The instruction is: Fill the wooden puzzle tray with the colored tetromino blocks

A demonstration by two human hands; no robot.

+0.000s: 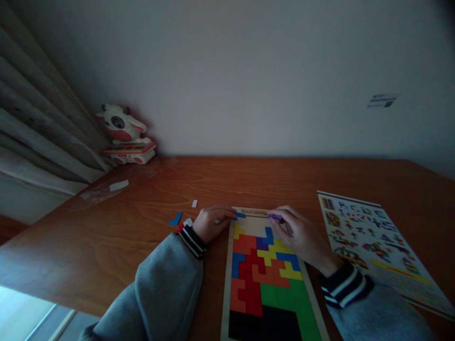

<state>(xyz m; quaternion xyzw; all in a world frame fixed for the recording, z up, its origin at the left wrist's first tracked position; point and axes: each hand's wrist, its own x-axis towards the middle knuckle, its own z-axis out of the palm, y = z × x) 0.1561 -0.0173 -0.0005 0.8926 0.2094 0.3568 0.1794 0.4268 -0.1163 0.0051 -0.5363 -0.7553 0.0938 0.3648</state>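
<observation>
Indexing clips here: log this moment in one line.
left hand: at blue puzzle piece; right hand: holding purple puzzle piece; wooden puzzle board: partly filled

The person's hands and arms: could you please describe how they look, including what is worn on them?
The left hand and the right hand are bare, without gloves. Loose, bluish-grey long sleeves reach to the wrists. Each ends in a dark cuff with pale stripes around it. No cables are visible.

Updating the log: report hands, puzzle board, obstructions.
Left hand at far-edge blue piece; right hand pinching purple piece. Block-puzzle board partly filled. Right hand partly hiding board's right edge.
</observation>
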